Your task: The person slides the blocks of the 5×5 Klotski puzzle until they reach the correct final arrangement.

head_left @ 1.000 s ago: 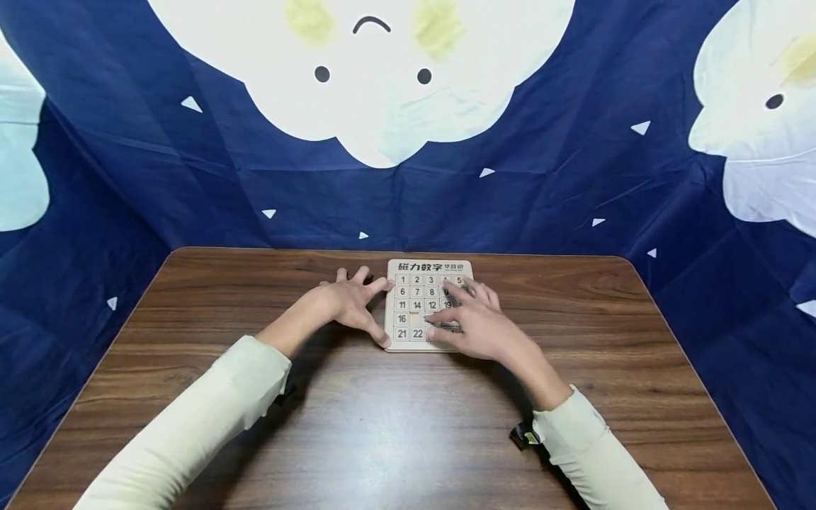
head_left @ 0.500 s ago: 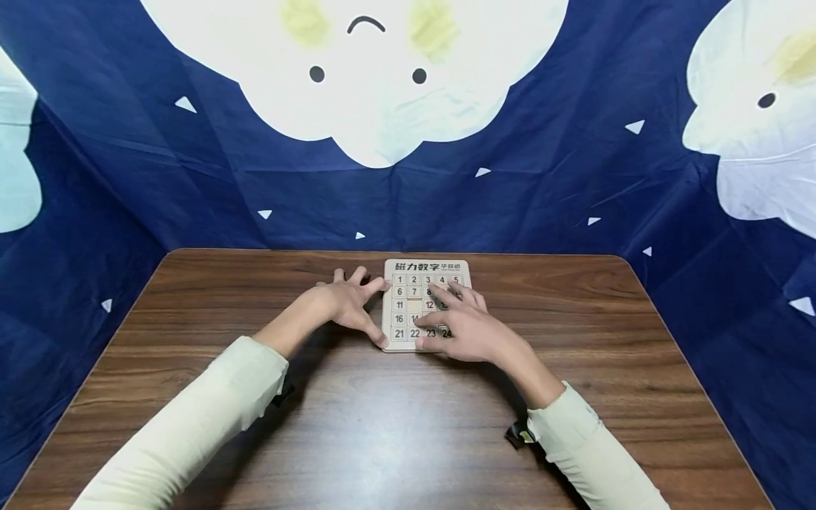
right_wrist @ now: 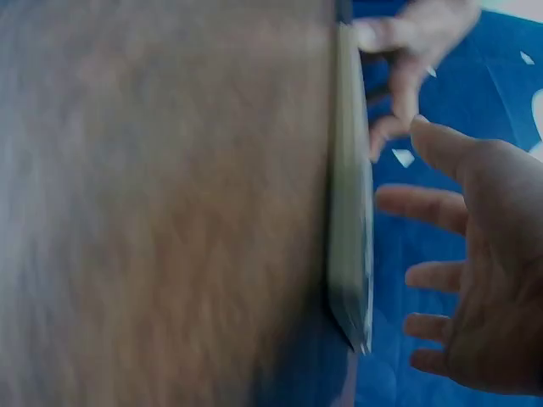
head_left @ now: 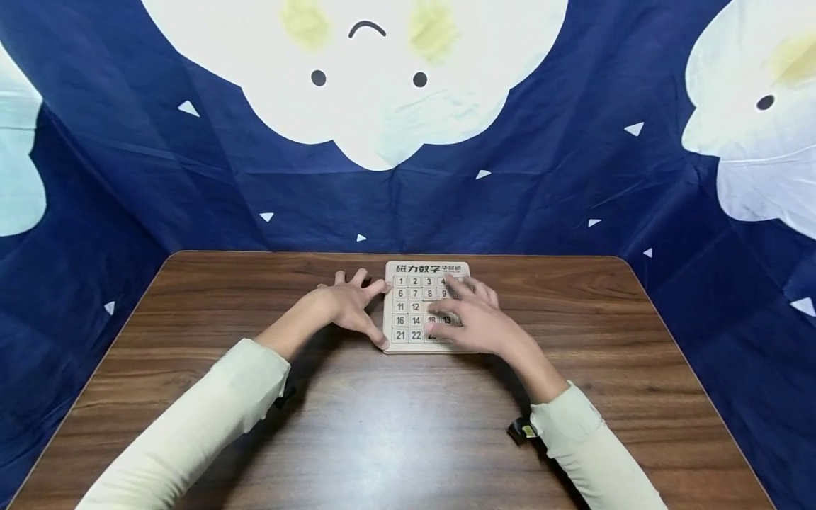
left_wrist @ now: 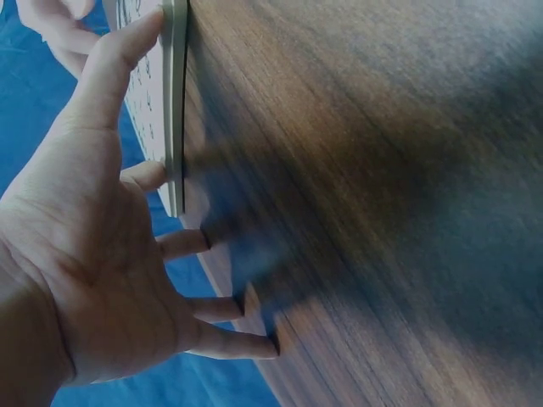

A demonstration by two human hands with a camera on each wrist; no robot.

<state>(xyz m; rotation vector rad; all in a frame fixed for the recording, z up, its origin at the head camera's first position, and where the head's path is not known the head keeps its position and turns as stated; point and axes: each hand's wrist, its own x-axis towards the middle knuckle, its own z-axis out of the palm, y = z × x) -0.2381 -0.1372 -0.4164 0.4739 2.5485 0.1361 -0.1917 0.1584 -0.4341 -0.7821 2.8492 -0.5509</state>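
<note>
A number sliding puzzle [head_left: 421, 268] lies flat near the table's far edge, with dark characters along its top strip. Its tiles run in rows; the gap now sits right of tile 12 [head_left: 416, 307]. My left hand [head_left: 349, 303] has its fingers spread, thumb and index finger touching the puzzle's left edge; in the left wrist view the other fingertips [left_wrist: 270, 346] rest on the table. Over the right side hovers my right hand [head_left: 474, 319], fingers spread and blurred, hiding several tiles. In the right wrist view its fingers stand apart from the puzzle's side [right_wrist: 349, 203].
The brown wood-grain table [head_left: 382, 432] extends toward me and to both sides. A blue cloth backdrop [head_left: 210, 191] with white clouds stands behind and beside it. A black strap device [head_left: 521, 430] sits at the right sleeve cuff.
Tile 14 has gone down a row and tile 12 has slid left, shifting the gap. My right hand moved left, then back right and lifted. The left hand stayed put.
</note>
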